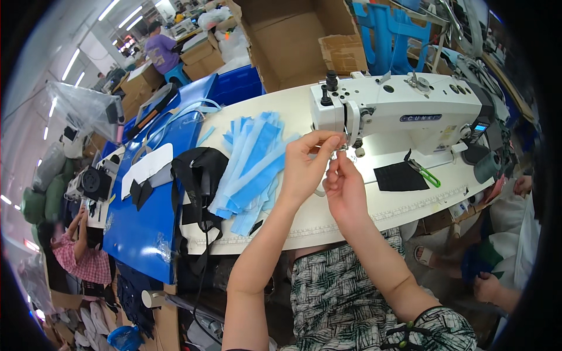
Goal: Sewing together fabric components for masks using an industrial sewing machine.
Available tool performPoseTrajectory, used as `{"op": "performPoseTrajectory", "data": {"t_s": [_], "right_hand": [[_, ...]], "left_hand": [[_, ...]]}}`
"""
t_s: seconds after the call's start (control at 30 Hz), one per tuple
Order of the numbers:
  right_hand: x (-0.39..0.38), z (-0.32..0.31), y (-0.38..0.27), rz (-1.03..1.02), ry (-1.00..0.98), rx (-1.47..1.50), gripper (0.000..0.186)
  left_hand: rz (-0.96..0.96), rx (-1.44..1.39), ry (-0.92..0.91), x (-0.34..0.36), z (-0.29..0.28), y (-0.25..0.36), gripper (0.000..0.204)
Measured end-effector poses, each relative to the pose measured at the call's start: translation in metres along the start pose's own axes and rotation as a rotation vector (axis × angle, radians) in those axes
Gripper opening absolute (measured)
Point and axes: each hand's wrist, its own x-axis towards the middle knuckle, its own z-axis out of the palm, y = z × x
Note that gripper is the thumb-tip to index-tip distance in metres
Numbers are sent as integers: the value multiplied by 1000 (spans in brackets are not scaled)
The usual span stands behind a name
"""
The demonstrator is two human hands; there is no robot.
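Note:
Both my hands are raised at the needle end of a white sewing machine [404, 108]. My left hand [307, 164] is closed, thumb and fingertips pinched together right in front of the needle area. Just below and to its right, my right hand [346, 190] is closed too, its fingertips close to the left ones. Whatever the fingertips hold is too small to make out, and they partly hide the needle and presser foot. Right of my hands, green-handled thread snips [430, 175] lie on a folded black cloth [401, 176].
Light blue fabric strips [252, 169] are piled left of my hands, beside a black bag-like piece [202, 169]. A blue board [143, 228] adjoins the table [304, 237] further left. A cardboard box [287, 47] stands behind; a thread cone [487, 168] sits right. Other people work nearby.

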Motion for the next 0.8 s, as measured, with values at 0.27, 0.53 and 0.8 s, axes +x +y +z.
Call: {"op": "performPoseTrajectory", "data": {"t_s": [0.27,0.53,0.8], "right_hand": [[-30,-40,5,-34,-268,-765,9],[36,-48,-6,-453,0,-905,18],[43,-26,9,-408,114,-729,23]], "left_hand": [[-264,78,-79,-23,-16,-30,19],[-233,-199,-58,-11,-38,-36,25],[-165,-245,-47,-7,-31,-45,24]]}}
